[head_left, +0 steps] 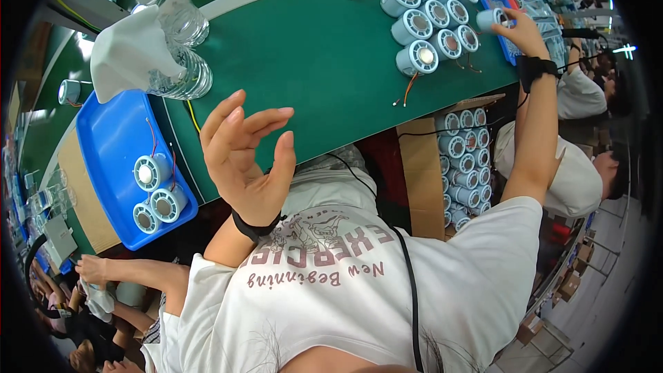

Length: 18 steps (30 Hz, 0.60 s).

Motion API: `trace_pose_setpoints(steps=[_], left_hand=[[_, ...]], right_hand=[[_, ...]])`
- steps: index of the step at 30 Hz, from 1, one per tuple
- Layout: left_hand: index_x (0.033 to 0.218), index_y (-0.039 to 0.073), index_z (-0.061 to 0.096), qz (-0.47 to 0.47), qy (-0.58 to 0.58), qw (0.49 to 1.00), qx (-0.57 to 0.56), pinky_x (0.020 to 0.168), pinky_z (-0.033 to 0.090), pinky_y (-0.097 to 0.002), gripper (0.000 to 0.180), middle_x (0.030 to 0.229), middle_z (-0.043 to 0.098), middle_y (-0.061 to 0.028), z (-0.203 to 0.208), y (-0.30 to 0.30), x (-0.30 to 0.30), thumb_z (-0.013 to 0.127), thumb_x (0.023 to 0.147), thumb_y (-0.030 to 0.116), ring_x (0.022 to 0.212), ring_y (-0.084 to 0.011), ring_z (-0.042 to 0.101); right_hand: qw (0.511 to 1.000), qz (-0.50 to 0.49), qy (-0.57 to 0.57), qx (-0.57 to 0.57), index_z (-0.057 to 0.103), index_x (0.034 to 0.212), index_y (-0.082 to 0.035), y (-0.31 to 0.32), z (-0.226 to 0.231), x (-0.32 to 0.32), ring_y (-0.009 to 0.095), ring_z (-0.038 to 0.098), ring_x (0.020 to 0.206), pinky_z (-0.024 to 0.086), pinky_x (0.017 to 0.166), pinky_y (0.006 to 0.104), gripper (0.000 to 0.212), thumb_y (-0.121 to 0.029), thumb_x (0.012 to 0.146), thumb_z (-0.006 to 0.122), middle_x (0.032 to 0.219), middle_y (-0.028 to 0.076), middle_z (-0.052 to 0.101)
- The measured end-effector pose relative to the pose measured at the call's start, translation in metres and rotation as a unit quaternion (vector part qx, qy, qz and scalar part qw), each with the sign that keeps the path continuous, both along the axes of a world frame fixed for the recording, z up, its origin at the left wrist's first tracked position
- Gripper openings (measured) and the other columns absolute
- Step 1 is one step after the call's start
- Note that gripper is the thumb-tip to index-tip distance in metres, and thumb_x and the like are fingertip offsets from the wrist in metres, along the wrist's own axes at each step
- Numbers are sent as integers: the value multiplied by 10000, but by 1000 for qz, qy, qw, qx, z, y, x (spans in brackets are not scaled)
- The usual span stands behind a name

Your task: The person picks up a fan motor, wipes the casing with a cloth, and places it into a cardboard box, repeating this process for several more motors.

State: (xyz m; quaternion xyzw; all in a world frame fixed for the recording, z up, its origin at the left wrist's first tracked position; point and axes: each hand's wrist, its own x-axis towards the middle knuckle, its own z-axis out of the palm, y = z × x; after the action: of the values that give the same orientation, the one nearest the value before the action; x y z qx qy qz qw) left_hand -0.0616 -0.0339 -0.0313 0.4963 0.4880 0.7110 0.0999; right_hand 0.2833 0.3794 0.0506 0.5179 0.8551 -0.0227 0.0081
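While the left hand (245, 159) is held up open and empty, a small blue round part (492, 19) is gripped by the right hand (523, 31) at the green table's (311, 55) far right edge. It looks ready to be set beside the group of round parts (434, 17); a free spot is needed.

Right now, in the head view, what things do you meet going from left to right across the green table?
Blue tray with three small round fans → two clear plastic bottles → the empty left hand → a cluster of pale blue round fans → the right hand, holding one fan.
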Motion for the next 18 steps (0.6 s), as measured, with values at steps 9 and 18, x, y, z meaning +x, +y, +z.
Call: trace_pose_setpoints(steps=[9,18], left_hand=[[1343,39,346,-6,-8,1000,6,766,582,-363,646,1357,349,-226,0,-6,-2,595,782,-163,926,-337,670],[1294,23,418,-20,-20,999,-19,764,574,-348,548,1324,370,-208,-1,-8,-7,572,801,-161,889,-310,674]], right_hand=[[995,-22,100,7,514,1310,13,23,-61,-19,297,604,1096,464,920,370,765,-408,727,774,1207,190,616],[961,251,112,7,546,1268,-17,-34,60,-202,308,632,996,515,852,377,549,-267,805,703,1131,190,629]])
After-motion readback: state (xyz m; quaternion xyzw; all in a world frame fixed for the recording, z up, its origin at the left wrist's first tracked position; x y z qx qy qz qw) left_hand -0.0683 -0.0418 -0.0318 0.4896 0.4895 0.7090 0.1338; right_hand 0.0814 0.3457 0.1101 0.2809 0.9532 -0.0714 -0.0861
